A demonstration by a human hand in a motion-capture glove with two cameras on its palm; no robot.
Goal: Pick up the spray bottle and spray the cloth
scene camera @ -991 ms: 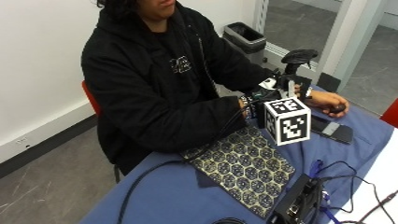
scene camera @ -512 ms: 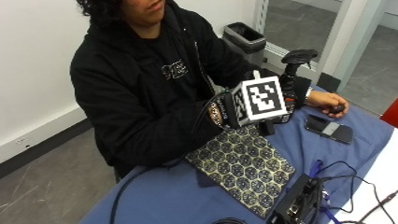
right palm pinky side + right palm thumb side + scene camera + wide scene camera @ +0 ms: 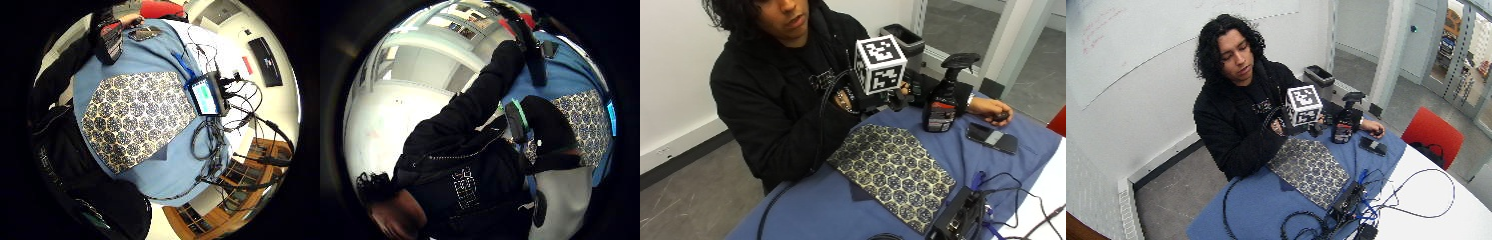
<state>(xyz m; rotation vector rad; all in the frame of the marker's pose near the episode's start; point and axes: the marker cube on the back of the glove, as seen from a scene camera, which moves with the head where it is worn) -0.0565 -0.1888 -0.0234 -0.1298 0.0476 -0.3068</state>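
Gloved right hand (image 3: 896, 100) raised above patterned cloth (image 3: 893, 172), holding nothing; finger state not discernible. Spray bottle (image 3: 945, 97) upright beside cloth, untouched.

Black spray bottle (image 3: 945, 97) upright beside flat patterned cloth (image 3: 895, 169).

Black spray bottle (image 3: 945, 98) with red label, navy cloth (image 3: 893, 167) with cream hexagon pattern, blue tablecloth (image 3: 826, 215), black glove (image 3: 887, 100)

No legible text; spray bottle (image 3: 943, 102) label unreadable, hoodie (image 3: 783, 107) print unreadable.
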